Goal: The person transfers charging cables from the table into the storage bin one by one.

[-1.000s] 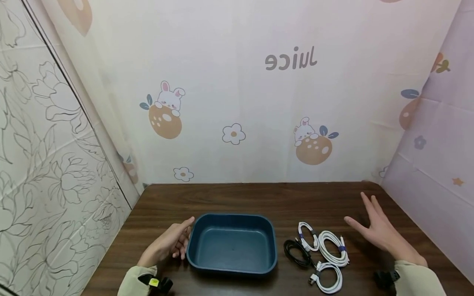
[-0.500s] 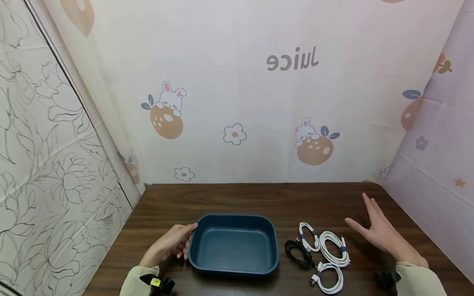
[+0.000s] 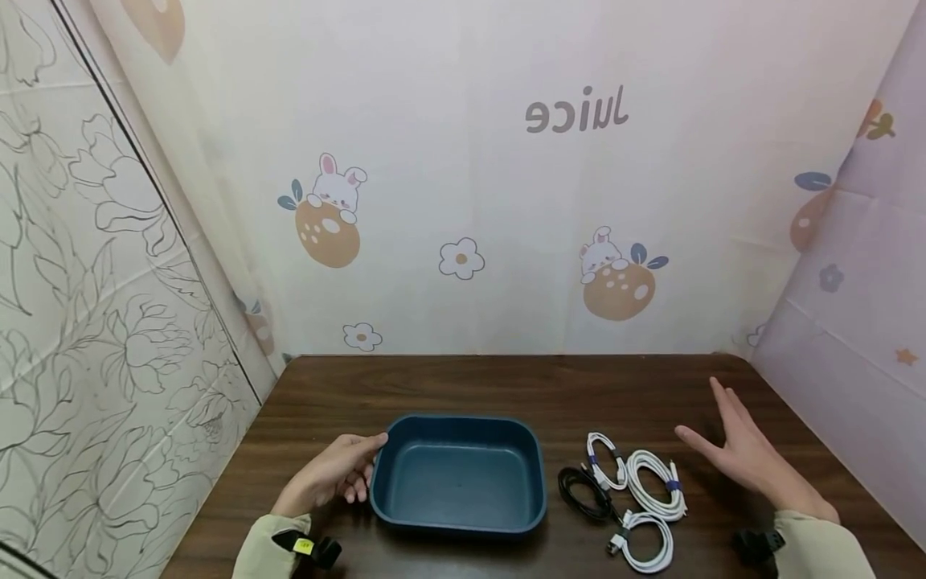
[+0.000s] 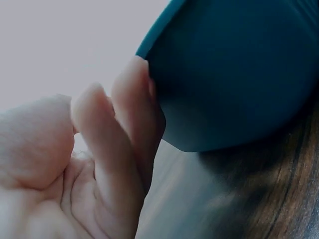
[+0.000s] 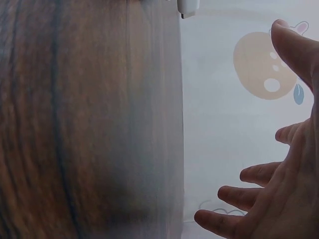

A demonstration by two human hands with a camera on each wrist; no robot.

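Left hand [image 3: 329,474]: gripping the blue tray [image 3: 459,486] at its left rim.
Right hand [image 3: 748,454]: fingers spread apart, right of the coiled cables [image 3: 669,511].
Blue tray: on the desk [image 3: 506,386], between left hand and cables.

Tray [image 3: 459,482]: open above; left side occupied by left hand [image 3: 336,470]. Cables [image 3: 633,482]: obstacle between tray and right hand [image 3: 748,454], narrow gap tray-side. Table [image 3: 506,386]: free strip behind.
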